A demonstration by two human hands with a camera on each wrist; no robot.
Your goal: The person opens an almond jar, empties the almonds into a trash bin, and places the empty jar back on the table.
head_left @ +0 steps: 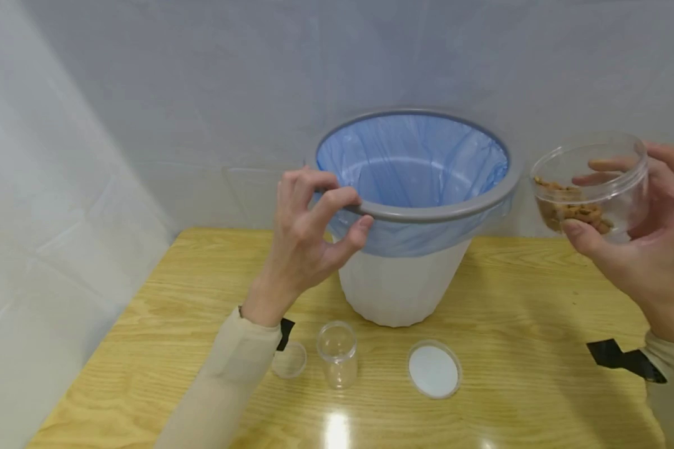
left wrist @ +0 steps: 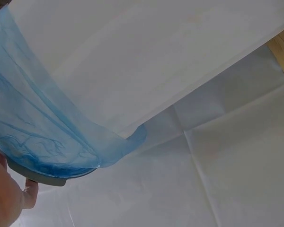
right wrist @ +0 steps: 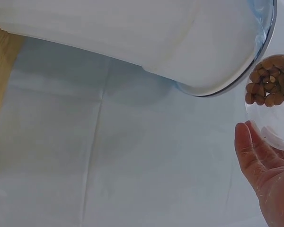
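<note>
Nearest the head camera, a small clear jar, its little lid and a white lid are lying on the wooden table, while behind them the left hand is pinching the grey rim of the bin with its blue liner, and the right hand is gripping a clear tub of almonds beside the rim, tilted but not yet emptied, so the tipping seems still to come. The left wrist view is showing the liner's skirt hanging over the bin wall, with a fingertip under the rim. The right wrist view is showing the tub's base, nuts still inside, resting against the fingers.
</note>
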